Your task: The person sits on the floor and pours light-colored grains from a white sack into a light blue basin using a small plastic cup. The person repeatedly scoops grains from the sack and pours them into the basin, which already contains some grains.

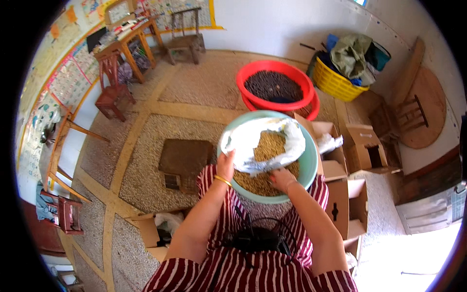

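Note:
A light blue-green basin (309, 158) sits between my knees with small golden grains (250, 182) in it. A white bag (292, 131) with a rolled-open mouth rests in the basin, more of the same grains (267, 146) visible inside. My left hand (226, 166) is closed on the bag's left edge, a yellow bangle at the wrist. My right hand (281, 179) is down at the loose grains just below the bag's front edge; its fingertips are partly hidden, so I cannot tell whether it holds any.
Red basins (306, 95) of dark pellets and a yellow laundry-style basket (340, 87) stand beyond. Cardboard boxes (359, 143) line my right; another (146, 224) is at lower left. A low dark block (182, 155) lies left of the basin. Chairs (109, 95) and desks (134, 34) line the wall.

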{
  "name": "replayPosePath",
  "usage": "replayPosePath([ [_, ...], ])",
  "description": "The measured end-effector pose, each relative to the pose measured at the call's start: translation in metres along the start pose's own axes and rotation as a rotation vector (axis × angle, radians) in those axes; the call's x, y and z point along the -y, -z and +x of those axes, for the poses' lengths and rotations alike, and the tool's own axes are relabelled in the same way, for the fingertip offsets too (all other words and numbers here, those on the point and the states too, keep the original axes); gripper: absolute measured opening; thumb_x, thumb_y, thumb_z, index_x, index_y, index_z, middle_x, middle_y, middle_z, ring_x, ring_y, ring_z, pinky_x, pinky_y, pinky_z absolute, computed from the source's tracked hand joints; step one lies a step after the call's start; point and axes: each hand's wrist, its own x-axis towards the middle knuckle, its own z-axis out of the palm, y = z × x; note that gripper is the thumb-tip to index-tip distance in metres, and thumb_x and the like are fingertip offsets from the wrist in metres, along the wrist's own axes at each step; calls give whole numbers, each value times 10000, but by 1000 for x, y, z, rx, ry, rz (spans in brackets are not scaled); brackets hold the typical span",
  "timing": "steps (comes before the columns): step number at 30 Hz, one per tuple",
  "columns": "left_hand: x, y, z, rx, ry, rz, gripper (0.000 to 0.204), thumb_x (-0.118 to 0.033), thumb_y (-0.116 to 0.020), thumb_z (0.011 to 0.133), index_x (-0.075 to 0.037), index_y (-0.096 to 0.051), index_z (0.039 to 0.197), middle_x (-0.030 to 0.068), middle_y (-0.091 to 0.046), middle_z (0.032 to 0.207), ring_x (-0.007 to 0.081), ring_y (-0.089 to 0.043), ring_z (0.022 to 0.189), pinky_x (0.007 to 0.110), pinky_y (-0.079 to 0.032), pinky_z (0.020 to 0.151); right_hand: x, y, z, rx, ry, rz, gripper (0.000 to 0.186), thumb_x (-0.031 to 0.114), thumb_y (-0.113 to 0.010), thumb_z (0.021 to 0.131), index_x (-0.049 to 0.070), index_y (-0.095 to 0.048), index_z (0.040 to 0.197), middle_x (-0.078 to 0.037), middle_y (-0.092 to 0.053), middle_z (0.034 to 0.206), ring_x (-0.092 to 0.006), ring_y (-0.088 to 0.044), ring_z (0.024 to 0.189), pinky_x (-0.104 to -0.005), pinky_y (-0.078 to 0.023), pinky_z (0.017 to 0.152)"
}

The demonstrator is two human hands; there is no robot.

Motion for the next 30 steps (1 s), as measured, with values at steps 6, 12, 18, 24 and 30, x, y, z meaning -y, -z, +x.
replayPosePath([
  [6, 9, 10, 1, 50, 81, 217, 339, -317, -543, 863, -12, -581, 1007, 9, -573, 852, 95, -500, 754, 259, -417, 679, 2, -4, 1, 82, -6, -32, 348, 296, -651, 695, 62, -591, 946, -191, -566, 959, -335, -532, 960, -405, -439, 843],
  [12, 22, 5, 3, 94, -37, -48, 330, -268, -535, 889, 7, -564, 1068, 25, -588, 959, 101, -522, 857, 253, -425, 749, -15, -9, 10, 133, 95, 209, 463, 359, -697, 647, 46, -616, 979, -133, -618, 918, -288, -588, 836, -371, -469, 780],
  [18, 3, 3, -4, 98, -6, 16, 355, -287, -530, 885, 10, -560, 1077, 22, -590, 949, 95, -522, 858, 249, -422, 754, -7, 12, -6, 130, -6, 531, 476, 334, -698, 690, 14, -602, 1029, -79, -627, 872, -174, -594, 778, -310, -475, 708],
  [24, -13, 1, -10, 82, 24, 66, 385, -337, -525, 881, -3, -569, 1069, 19, -598, 914, 96, -530, 830, 253, -431, 736, -9, 29, -16, 261, -166, 994, 467, 282, -685, 742, 19, -555, 1106, -77, -604, 956, -154, -593, 820, -279, -500, 671],
  [30, 0, 4, -7, 116, 1, 34, 321, -253, -526, 891, 21, -562, 1053, 31, -597, 926, 85, -532, 819, 246, -439, 723, 0, 69, -24, 256, -161, 1172, 426, 228, -651, 789, 11, -520, 1132, -66, -590, 954, -130, -596, 775, -238, -522, 590],
])
